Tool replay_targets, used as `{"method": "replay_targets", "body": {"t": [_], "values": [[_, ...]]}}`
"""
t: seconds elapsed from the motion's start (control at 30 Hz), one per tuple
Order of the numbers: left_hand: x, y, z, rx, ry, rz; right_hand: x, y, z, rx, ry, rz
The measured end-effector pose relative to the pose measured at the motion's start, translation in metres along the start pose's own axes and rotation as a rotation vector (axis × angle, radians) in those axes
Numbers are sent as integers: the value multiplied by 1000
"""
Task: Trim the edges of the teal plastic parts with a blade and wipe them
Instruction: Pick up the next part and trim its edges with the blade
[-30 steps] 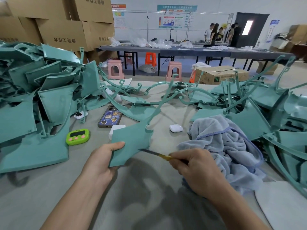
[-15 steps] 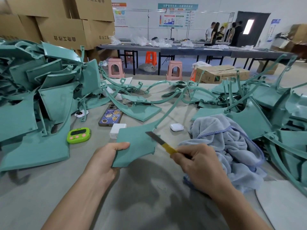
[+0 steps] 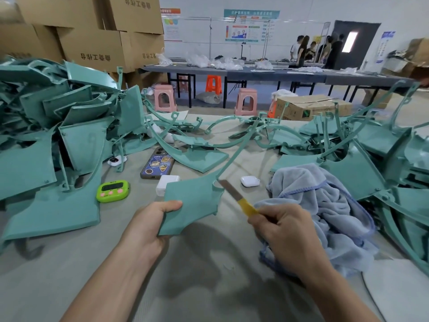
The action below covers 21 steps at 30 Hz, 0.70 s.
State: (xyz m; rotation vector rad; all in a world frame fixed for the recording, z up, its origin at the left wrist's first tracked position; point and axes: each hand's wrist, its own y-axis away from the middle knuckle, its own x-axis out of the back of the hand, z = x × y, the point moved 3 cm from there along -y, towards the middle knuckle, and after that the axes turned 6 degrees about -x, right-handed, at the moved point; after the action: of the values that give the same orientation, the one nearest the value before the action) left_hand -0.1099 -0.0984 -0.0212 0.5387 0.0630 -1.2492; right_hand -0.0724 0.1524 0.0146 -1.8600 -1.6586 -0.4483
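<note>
The teal part is held just above the near centre of the desk. The left hand grips its near-left corner with the thumb on top, presumably to present the right edge. The blade tip sits at that edge's notch. The right hand is clamped on the blade's yellow handle. The blue cloth lies to the right, probably kept close for wiping.

Left hand grips teal part; right hand pinches blade.
</note>
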Motion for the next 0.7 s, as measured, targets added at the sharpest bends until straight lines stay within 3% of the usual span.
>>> {"method": "replay_targets", "body": {"t": [0.07, 0.23, 0.37, 0.53, 0.7], "values": [[0, 0, 0, -3, -2, 2, -6, 4, -2, 29, 6, -76], [-4, 7, -3, 9, -9, -46, 0, -3, 6, -105, -66, 88], [-5, 10, 1, -55, 15, -39, -7, 7, 0, -46, -104, 85], [-14, 16, 4, 15, 211, 22, -21, 13, -7, 15, -193, 5], [-18, 22, 0, 22, 205, -105, -37, 26, -22, 149, -171, -240]]}}
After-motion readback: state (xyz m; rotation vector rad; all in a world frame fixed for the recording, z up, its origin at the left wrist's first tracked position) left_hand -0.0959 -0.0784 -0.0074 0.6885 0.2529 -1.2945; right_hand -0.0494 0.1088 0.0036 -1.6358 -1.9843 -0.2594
